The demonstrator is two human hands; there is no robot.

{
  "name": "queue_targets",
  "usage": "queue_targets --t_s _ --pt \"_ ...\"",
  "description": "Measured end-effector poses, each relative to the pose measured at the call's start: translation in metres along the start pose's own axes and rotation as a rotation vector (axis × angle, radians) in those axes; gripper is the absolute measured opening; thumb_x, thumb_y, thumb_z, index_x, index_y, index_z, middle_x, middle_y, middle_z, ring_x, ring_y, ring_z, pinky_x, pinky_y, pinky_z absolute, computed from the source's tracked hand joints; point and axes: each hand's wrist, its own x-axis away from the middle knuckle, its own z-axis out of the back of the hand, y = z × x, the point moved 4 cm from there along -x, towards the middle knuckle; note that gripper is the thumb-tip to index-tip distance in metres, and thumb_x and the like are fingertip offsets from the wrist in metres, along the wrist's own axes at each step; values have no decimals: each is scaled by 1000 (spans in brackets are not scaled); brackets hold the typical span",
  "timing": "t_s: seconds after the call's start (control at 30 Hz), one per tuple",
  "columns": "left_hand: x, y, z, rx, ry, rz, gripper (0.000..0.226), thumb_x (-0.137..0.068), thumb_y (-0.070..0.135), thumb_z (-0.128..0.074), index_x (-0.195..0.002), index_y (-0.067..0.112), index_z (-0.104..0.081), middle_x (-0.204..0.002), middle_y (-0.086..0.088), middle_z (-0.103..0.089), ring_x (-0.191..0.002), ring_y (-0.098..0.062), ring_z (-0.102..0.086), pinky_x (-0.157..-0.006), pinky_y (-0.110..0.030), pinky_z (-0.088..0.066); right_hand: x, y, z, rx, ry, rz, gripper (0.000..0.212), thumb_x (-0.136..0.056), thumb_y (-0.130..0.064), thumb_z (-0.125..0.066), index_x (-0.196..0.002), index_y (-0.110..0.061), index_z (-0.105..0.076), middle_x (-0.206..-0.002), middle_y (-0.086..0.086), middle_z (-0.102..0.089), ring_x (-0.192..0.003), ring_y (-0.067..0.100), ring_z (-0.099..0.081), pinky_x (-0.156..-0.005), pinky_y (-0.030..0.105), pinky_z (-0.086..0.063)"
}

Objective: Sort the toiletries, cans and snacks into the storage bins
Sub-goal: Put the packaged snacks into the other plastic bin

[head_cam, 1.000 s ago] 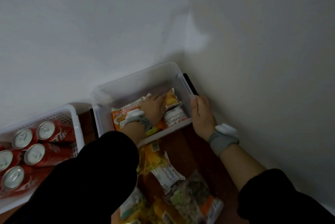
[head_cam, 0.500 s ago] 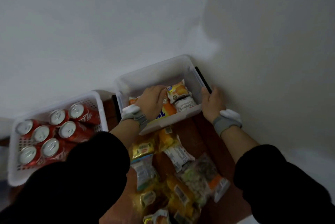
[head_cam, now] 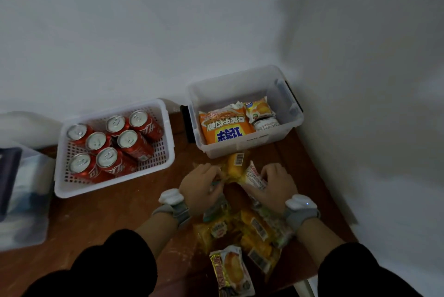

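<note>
A clear storage bin [head_cam: 292, 126] stands in the wall corner and holds an orange noodle packet [head_cam: 224, 129] and small cake packets [head_cam: 260, 109]. In front of it lies a pile of yellow snack packets [head_cam: 242, 227] on the brown table. My left hand [head_cam: 200, 187] and my right hand [head_cam: 274, 185] rest on the far end of the pile, fingers curled around a yellow cake packet [head_cam: 234, 168] and a white-wrapped packet [head_cam: 254, 175]. A white slotted basket [head_cam: 165, 152] at the left holds several red cola cans [head_cam: 131, 141].
A translucent box with a dark lid [head_cam: 22, 191] sits at the far left edge. White walls close the table at the back and right. One cake packet [head_cam: 231, 271] lies at the near edge of the table. Bare brown tabletop [head_cam: 115, 210] lies between the basket and my arms.
Both hands have left the clear bin and come back to the snack pile in front of it. The view has tilted down, so the can basket shows in full.
</note>
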Motion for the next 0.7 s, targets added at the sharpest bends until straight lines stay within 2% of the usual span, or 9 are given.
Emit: queue_targets --t_s 0.07,0.13,0.23,0.3,0.4,0.53,0.63,0.7 --pt "17 -14 -14 -21 -147 29 32 -86 40 -44 -90 13 -61 -88 -5 -57 -73 -24 -51 -63 -38 -48 4 -3 -6 64 -59 -6 65 -61 -84 -53 -91 -28 -43 -91 -10 -43 -82 11 -46 -71 30 -41" --pt "30 -23 -23 -78 -300 75 48 -81 51 -42 -106 15 -63 -103 -6 -59 -87 -29 -56 -73 -41 -49 6 -7 -9 94 -96 -14 62 -62 -79 -58 -93 -29 -39 -93 -9 -44 -84 13 -48 -71 31 -42" --pt "38 -33 -29 -184 -457 126 72 -75 65 -44 -135 26 -49 -128 -1 -52 -113 -26 -51 -89 -39 -44 4 -10 -8 41 -79 -20 49 -68 -65 -63 -92 -31 -37 -92 -9 -49 -85 16 -53 -70 33 -44" --pt "39 -35 -26 -197 -488 145 81 -70 70 -41 -140 30 -41 -132 1 -49 -118 -24 -49 -93 -39 -44 6 -13 -3 9 -38 -30 46 -68 -60 -65 -91 -33 -36 -90 -11 -48 -84 15 -53 -69 32 -42" --pt "34 -34 -22 -146 -426 172 76 -68 67 -43 -132 26 -51 -124 0 -57 -110 -26 -55 -89 -37 -47 10 -12 9 -17 22 -57 46 -68 -55 -67 -94 -32 -38 -89 -11 -48 -82 13 -51 -71 30 -38" --pt "29 -32 -16 -79 -247 142 52 -67 48 -49 -107 19 -66 -99 -2 -65 -88 -29 -62 -73 -40 -52 12 -8 25 -80 85 -116 48 -66 -54 -68 -99 -29 -44 -89 -9 -52 -78 13 -53 -69 33 -47" --pt "30 -33 -15 -63 -234 150 41 -66 39 -54 -98 17 -67 -92 -2 -64 -83 -28 -61 -67 -35 -52 14 -5 32 -130 107 -168 48 -66 -54 -67 -99 -32 -40 -87 -8 -54 -75 13 -55 -63 31 -46" --pt "30 -35 -16 -68 -258 165 43 -66 43 -51 -97 17 -67 -92 -2 -62 -83 -28 -61 -64 -32 -51 15 -4 35 -139 100 -194 48 -68 -52 -68 -99 -32 -38 -85 -9 -54 -72 12 -55 -60 28 -44"
